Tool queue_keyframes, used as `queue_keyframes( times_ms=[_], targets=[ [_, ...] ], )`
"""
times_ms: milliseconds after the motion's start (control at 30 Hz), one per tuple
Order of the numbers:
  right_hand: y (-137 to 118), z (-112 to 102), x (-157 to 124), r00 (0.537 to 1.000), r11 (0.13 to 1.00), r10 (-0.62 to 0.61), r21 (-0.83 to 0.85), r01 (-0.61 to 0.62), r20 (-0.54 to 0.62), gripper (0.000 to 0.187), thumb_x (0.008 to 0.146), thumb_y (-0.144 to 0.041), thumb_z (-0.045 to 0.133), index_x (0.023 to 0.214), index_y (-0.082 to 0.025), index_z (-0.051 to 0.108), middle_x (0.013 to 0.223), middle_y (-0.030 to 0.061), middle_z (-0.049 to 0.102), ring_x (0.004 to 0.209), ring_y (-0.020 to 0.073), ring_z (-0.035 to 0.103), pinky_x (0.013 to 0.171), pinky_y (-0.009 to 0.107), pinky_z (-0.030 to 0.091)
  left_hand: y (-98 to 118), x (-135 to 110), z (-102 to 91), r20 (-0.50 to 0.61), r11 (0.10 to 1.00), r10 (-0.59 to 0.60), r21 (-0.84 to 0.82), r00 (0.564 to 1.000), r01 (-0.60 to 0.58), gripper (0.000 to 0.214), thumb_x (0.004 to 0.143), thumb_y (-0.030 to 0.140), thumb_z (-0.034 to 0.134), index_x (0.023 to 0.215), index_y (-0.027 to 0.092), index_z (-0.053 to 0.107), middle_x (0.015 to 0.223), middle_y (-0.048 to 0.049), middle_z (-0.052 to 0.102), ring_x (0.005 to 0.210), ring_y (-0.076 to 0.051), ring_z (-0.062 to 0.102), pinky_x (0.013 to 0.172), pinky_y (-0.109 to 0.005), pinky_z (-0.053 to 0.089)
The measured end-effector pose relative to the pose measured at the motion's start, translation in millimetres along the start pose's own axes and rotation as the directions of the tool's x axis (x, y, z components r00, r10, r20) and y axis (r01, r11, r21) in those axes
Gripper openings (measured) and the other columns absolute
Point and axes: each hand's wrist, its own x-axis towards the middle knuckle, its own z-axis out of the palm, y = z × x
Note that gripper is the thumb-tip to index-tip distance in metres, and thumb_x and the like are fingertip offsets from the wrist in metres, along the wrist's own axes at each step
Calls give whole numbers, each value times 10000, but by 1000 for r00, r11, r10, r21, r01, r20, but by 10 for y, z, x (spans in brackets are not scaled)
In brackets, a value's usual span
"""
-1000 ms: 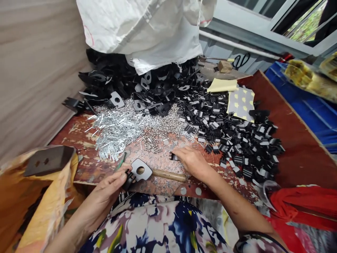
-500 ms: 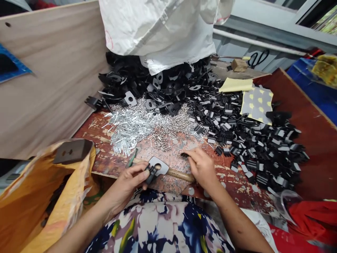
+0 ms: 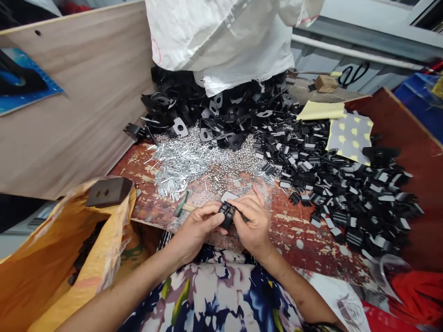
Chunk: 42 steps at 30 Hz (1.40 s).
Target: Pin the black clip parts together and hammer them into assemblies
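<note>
Your right hand (image 3: 254, 222) has come in from beside the hammer's handle to meet your left hand (image 3: 198, 226), which was holding its part alone half a second ago. Now both hands pinch the black clip (image 3: 226, 216), with fingers and thumbs closed on it and no gap that you can see. Whether your right fingers also hide a small black piece, I cannot tell. The clip sits right between your hands, as near to one as to the other, low over the table (image 3: 289, 219). Its long way seems to point away from your tummy, with its flat gray end (image 3: 229, 197) on the far side. Just past your left hand lies the hammer (image 3: 180, 205), green head showing. Farther off are the shiny pins (image 3: 180, 163), and to the right, the heap of little black pieces (image 3: 349, 189).
</note>
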Motion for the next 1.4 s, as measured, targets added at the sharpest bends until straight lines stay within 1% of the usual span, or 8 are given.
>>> queue_keyframes(
  times_ms=[167, 367, 500, 633, 733, 900, 1200, 1400],
  targets=[
    [78, 33, -52, 994, 998, -39, 62, 33, 103, 402, 960, -200, 558, 1266, -408, 716, 850, -4, 735, 857, 226, 673, 1170, 607, 346, -57, 0, -78, -64, 997, 53, 66, 997, -49, 260, 754, 428, 847, 868, 194, 836, 1197, -82, 620, 711, -123, 583, 607, -249, 546],
    [98, 23, -101, 951, 910, 134, 346, -230, 280, 294, 933, -332, 626, 1187, -393, 759, 915, -2, 763, 849, 232, 694, 845, 405, 578, -8, 37, -123, -67, 971, 64, 233, 996, -46, 311, 724, 462, 860, 735, 156, 806, 1521, -114, 452, 582, -62, 541, 521, -254, 534],
    [212, -223, -38, 890, 906, 110, 324, -272, 442, 293, 912, -337, 652, 1180, -345, 769, 977, -19, 793, 856, 210, 715, 801, 346, 579, -52, 94, -165, -6, 977, -29, 211, 1000, 29, 277, 754, 448, 850, 801, 177, 818, 1133, -101, 679, 553, -83, 517, 521, -232, 483],
    [660, -673, 197, 941, 974, 228, -75, -216, 251, 271, 975, -196, 559, 1091, -265, 794, 917, 23, 790, 841, 198, 659, 854, 365, 493, -90, 117, -185, -45, 979, -72, 187, 996, 80, 304, 724, 458, 882, 770, 173, 787, 676, -7, 590, 570, -103, 506, 526, -182, 404],
    [1093, -907, 416, 979, 840, 171, -536, -84, 114, 266, 962, -142, 570, 1105, -228, 778, 1038, 95, 756, 956, 240, 595, 890, 399, 409, -57, 103, -161, -87, 977, -61, 199, 994, 77, 380, 658, 504, 914, 715, 159, 763, 666, -1, 585, 570, -101, 521, 543, -186, 412],
    [1462, -969, 605, 965, 849, 107, -527, 37, 239, 120, 889, -144, 673, 821, -212, 745, 966, 82, 724, 967, 250, 578, 860, 380, 402, -52, 89, -163, -87, 972, -137, 181, 987, 151, 428, 636, 536, 918, 743, 159, 746, 683, 12, 572, 543, -92, 531, 506, -177, 379],
    [592, -679, 240, 967, 974, -75, -188, 123, 245, 172, 1021, -219, 556, 966, -214, 718, 942, 33, 731, 887, 154, 681, 821, 297, 562, -190, 204, -74, 31, 965, -187, 195, 982, 177, 421, 716, 552, 863, 734, 175, 677, 702, 37, 519, 523, -95, 574, 458, -170, 348],
    [49, -373, -88, 950, 977, -188, -52, 207, 251, 438, 1014, -117, 487, 1440, -197, 552, 1155, 81, 752, 1026, 159, 719, 895, 292, 612, -220, 255, -12, 15, 966, -80, 247, 997, 74, 467, 725, 577, 823, 612, 162, 641, 624, 39, 491, 436, -80, 486, 425, -196, 330]
  ],
)
